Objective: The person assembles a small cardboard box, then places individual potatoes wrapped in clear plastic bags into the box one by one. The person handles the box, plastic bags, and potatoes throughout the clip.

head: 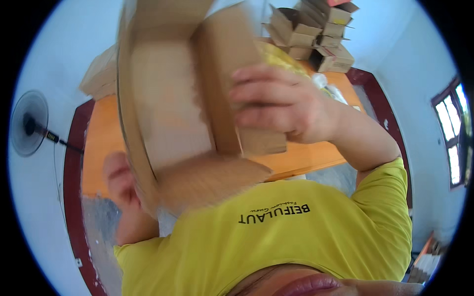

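Note:
Held up in front of me is an open cardboard box (170, 100), tilted so that I look into its bare inside. Its flaps stand spread, and the near flap (211, 181) hangs towards my chest. My right hand (274, 101) grips the right side, fingers bent over the cardboard. At the lower left, my left hand (120, 177) holds the outer side of the box; it is blurred and its fingertips are partly hidden behind the wall. The box itself is smeared by motion.
Beneath the box is an orange wooden table (103, 148). Several open cardboard boxes (314, 37) are stacked at its far right, near yellow plastic packaging (283, 59). Flat cardboard (102, 72) lies at the far left. A fan (29, 124) stands left of the table.

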The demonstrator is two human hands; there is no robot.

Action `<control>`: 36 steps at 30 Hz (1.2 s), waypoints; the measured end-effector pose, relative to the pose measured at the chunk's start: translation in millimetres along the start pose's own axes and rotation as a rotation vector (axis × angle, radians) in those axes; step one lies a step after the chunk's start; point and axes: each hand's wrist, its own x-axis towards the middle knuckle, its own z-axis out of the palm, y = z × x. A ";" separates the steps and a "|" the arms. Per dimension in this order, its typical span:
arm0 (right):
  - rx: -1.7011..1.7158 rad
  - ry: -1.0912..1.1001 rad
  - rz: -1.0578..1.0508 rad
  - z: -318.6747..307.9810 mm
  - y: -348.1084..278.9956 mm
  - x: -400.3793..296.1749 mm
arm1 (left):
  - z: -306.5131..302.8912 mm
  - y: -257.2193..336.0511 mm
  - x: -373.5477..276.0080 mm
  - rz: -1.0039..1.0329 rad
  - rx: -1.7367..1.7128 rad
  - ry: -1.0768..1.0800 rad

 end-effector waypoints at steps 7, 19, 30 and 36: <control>0.398 -0.193 -0.046 92.7 16.9 2.2 | -50.2 49.6 -30.6 0.085 0.271 -0.072; -0.031 -0.256 -0.264 81.2 31.9 13.1 | -8.3 16.0 69.4 -0.099 0.163 -0.921; 0.475 -0.283 0.396 71.4 -26.7 13.0 | 2.0 4.0 49.7 0.201 0.384 -0.613; 0.111 -0.270 -0.020 85.8 -23.7 -24.3 | 6.4 54.0 29.1 -0.102 0.242 -0.909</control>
